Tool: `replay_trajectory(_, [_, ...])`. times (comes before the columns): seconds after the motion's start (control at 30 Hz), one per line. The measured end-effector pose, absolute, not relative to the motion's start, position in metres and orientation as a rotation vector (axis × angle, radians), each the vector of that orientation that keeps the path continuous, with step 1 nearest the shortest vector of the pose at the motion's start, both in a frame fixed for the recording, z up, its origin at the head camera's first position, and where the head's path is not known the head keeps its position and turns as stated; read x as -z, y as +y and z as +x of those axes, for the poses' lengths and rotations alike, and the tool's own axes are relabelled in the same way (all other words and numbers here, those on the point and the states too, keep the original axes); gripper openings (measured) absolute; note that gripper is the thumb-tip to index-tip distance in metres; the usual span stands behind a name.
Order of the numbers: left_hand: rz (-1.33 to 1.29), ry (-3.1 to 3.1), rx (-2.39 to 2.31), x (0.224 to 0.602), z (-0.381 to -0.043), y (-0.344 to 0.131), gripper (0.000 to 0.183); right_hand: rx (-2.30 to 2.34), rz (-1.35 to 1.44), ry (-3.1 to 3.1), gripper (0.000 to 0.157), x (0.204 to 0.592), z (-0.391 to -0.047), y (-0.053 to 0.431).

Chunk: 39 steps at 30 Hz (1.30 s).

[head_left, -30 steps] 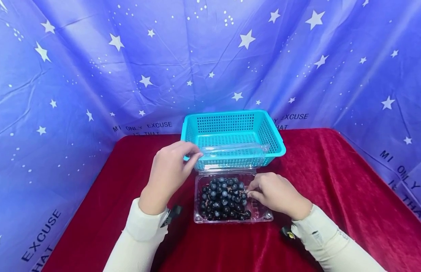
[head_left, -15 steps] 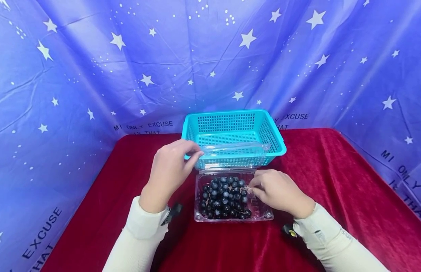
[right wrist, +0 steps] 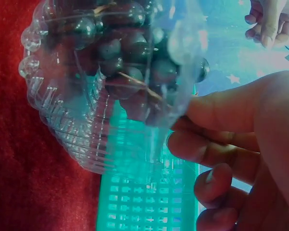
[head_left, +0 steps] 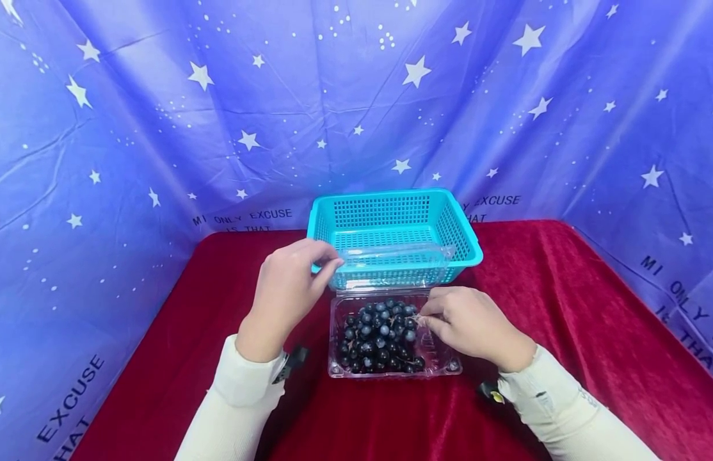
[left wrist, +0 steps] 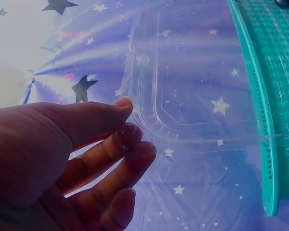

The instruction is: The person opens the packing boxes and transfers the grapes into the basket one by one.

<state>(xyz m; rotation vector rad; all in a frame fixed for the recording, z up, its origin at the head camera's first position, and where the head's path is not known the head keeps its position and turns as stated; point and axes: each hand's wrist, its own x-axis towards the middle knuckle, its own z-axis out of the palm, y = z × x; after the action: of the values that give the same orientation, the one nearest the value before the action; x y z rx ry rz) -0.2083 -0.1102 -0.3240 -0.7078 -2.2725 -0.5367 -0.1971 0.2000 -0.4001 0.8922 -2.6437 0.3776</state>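
Dark grapes [head_left: 376,339] lie as a bunch in a clear plastic clamshell box [head_left: 337,320], its hinged lid [head_left: 391,272] raised at the back. My left hand [head_left: 290,288] pinches the lid's left corner between thumb and fingers; the left wrist view shows the lid [left wrist: 149,86] there up close. Over the box's right side, my right hand [head_left: 472,323] pinches a stem of the bunch. From the right wrist, the grapes [right wrist: 135,53] appear through the box wall, and a thin brown stem [right wrist: 144,89] runs toward the fingertips of my right hand [right wrist: 226,130].
Right behind the box stands a turquoise perforated basket [head_left: 477,256], partly seen through the lid. Red velvet cloth [head_left: 552,288] covers the table. A blue curtain [head_left: 310,96] with white stars hangs behind and on both sides.
My right hand has moved slightly up and away, and the grapes by its fingers have shifted a little with it. My left hand keeps its hold on the lid.
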Motion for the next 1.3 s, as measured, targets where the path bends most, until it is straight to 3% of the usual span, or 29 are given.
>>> replay_trajectory(1.3, [-0.659,-2.291,0.507,0.326,-0.209,-0.109,0.007,-0.41,0.863,-2.447,0.007,0.378,-0.189,0.208])
